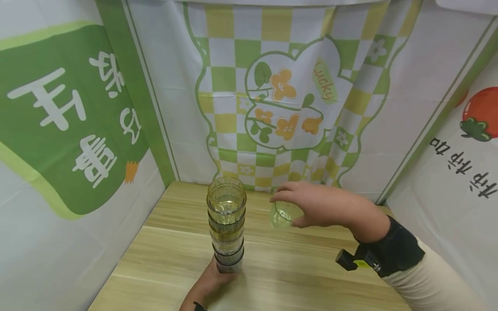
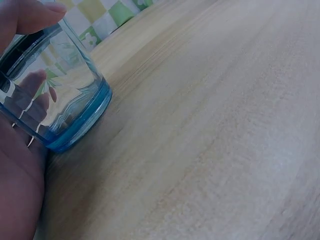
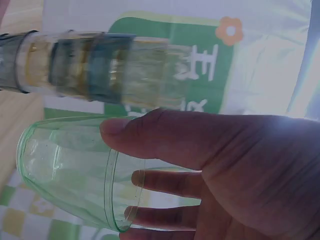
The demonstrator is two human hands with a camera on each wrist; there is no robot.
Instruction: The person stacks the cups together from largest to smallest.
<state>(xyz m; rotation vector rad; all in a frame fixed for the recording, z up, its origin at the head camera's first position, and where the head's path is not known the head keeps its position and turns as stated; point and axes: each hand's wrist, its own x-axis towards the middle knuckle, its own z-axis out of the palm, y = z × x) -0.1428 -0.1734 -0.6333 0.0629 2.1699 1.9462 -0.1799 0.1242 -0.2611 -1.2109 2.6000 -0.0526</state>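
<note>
A tall upright stack of nested clear cups [image 1: 227, 235], tinted yellow, grey and blue, stands on the wooden table [image 1: 163, 268]. My left hand [image 1: 217, 275] grips the stack low down; in the left wrist view, its thumb and fingers curve around the bottom cup [image 2: 75, 107], whose blue base meets the tabletop. To the right of the stack, my right hand [image 1: 317, 205] holds a pale green clear cup [image 3: 65, 165] near its rim, thumb on one side and fingers on the other. The green cup is raised, apart from the stack, its base pointing away from the palm.
Behind the table hangs a green, yellow and white checked cloth [image 1: 223, 80]. A white wall with a green printed panel [image 1: 58, 151] rises on the left, and a white wall with a tomato print [image 1: 482, 112] on the right.
</note>
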